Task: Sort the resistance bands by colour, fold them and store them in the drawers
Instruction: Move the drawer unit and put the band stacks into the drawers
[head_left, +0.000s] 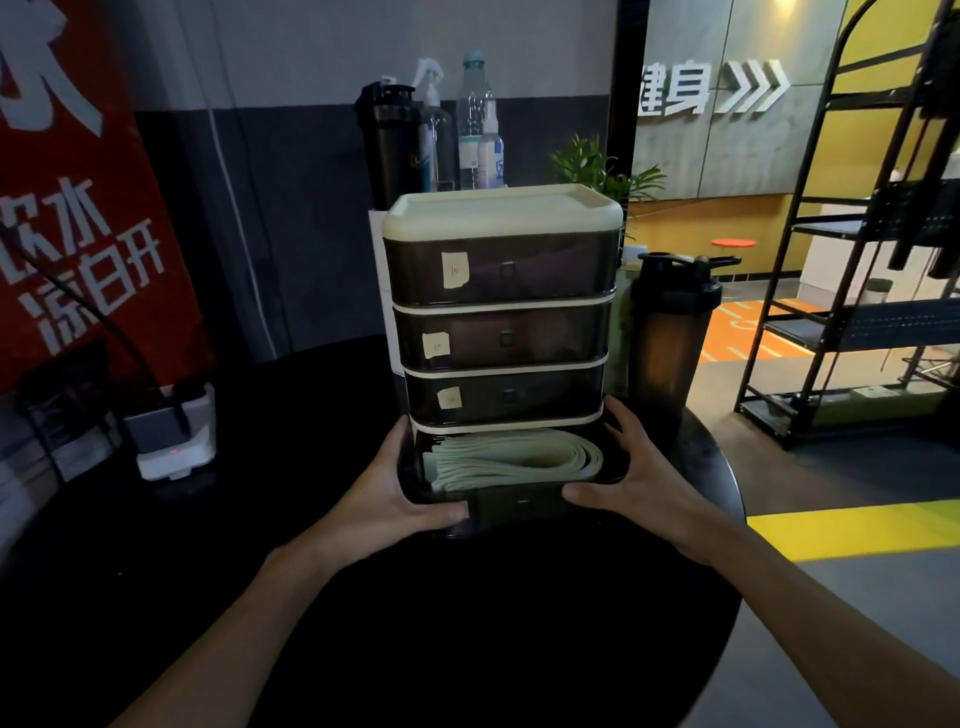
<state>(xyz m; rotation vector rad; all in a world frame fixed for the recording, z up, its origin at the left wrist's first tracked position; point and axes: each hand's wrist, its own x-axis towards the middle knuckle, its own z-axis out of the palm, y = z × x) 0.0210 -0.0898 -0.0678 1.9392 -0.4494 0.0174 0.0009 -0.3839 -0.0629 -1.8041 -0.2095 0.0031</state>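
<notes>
At centre frame, left hand (410, 491) and right hand (626, 470) clasp the front corners of the open bottom drawer (519, 506); push evenly so the seemingly pale-green bands (514, 460) lie flat.

**A:** What stands behind the round black table (467, 649)?

**B:** A dark grey wall (291, 218) at 12 o'clock, and a red banner with white characters (88, 218) at 10.

**A:** And to the right?

**B:** A concrete wall with white lettering and 3 chevrons (727, 88) at 1, and a tall black metal shelf rack (831, 322) at 3.

**A:** The floor?

**B:** A grey floor (810, 467) with a bright yellow stripe (852, 530) at 4. Farther off at 2 there are orange floor markings (737, 332), warmly lit.
</notes>
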